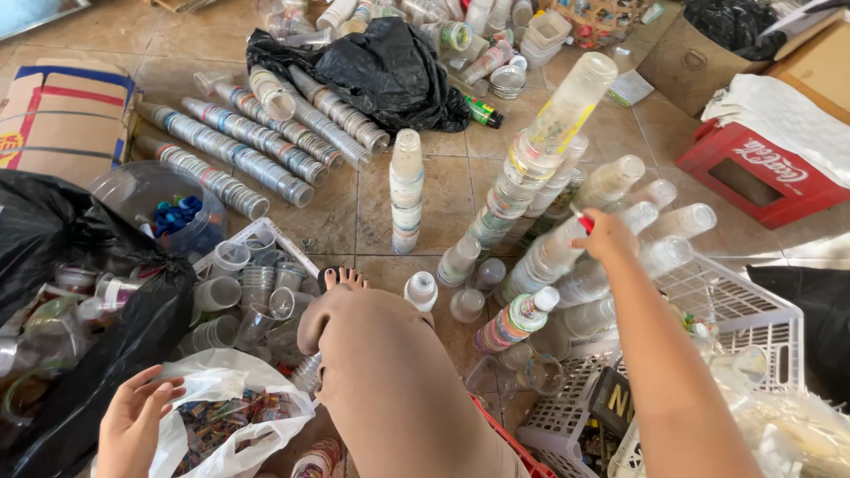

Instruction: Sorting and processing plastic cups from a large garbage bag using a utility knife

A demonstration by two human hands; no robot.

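Figure: view down over my seated leg to a tiled floor [443, 190] crowded with sorted plastic cups. My right hand [605, 235] reaches far and to the right, fingers pinched together on a small red piece [585, 223] at the leaning stacks of clear cups [567, 221]; whether it also touches a cup rim I cannot tell. My left hand [133, 420], near left, is closed on the rim of a white plastic bag [226, 416] that holds small coloured scraps, keeping its mouth apart. The leaning stacks rest against a white plastic crate [753, 310] at right; a short upright stack [406, 190] stands alone at centre; long stacks with printed bands [239, 146] lie flat on the floor at far left, beside a black plastic bag [381, 66]; a clear tub of blue caps [168, 212] sits at left, with a white basket of loose cups [257, 283] just near of it. Risk, as I judge it: the tall stacks are tilted and only propped, so a sideways pull or nudge from the right hand could slide them off the crate and scatter them across the floor, possibly toppling the upright stack; the pinched piece is small and could slip from my fingers among the cups; the bag, held at one edge only, could sag and spill its scraps.
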